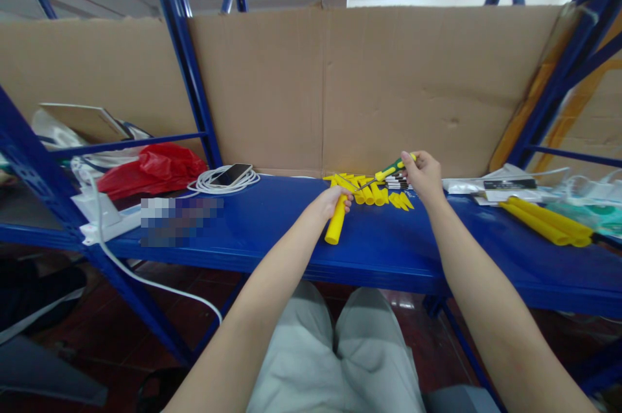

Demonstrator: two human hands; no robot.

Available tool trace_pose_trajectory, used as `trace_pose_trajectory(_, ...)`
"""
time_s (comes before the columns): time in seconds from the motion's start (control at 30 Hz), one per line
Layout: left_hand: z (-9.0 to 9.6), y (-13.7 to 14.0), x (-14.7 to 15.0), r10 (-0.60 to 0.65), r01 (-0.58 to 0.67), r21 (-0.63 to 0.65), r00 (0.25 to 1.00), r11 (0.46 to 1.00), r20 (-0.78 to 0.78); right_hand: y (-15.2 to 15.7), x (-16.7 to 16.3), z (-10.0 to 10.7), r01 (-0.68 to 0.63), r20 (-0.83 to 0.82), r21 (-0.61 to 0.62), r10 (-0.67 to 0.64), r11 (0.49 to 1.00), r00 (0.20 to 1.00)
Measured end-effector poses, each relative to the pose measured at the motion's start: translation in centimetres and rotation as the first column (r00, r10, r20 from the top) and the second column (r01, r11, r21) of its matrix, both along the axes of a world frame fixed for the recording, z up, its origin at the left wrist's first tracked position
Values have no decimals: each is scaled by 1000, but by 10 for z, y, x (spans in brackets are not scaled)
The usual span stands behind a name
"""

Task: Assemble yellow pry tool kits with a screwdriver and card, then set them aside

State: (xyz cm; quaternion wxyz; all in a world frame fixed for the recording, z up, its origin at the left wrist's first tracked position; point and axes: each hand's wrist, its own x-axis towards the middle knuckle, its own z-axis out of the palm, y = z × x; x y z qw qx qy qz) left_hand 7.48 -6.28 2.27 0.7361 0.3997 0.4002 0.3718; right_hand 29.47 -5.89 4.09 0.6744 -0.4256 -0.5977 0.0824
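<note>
My left hand (pixel 337 201) is wrapped round a yellow tube (pixel 334 229), which slants down toward the shelf's front edge. In my right hand (pixel 422 174) is a screwdriver (pixel 389 169) with a green and yellow handle. Its thin shaft points left and down, and its tip lies close to my left fingers; whether it touches the tube I cannot tell. Just behind my hands, several short yellow tubes (pixel 369 196) lie in a row, with small pointed yellow pieces (pixel 400 201) to their right. Small white and dark sticks (pixel 397 183) sit behind those.
A blue shelf (pixel 272 218) backed by cardboard (pixel 262 89) holds everything. To the left are a phone (pixel 234 174), a coiled white cable (pixel 208 182) and a red plastic bag (pixel 155 170). Long yellow tubes (pixel 547 222) lie at the right. Blue uprights (pixel 187 69) flank the workspace.
</note>
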Motion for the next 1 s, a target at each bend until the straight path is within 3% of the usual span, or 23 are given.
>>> trace_pose_trajectory(1.0, 0, 3, -1, -55, 55, -1, 998, 998, 43, 0, 1, -1, 58, 23, -18, -57, 998, 998)
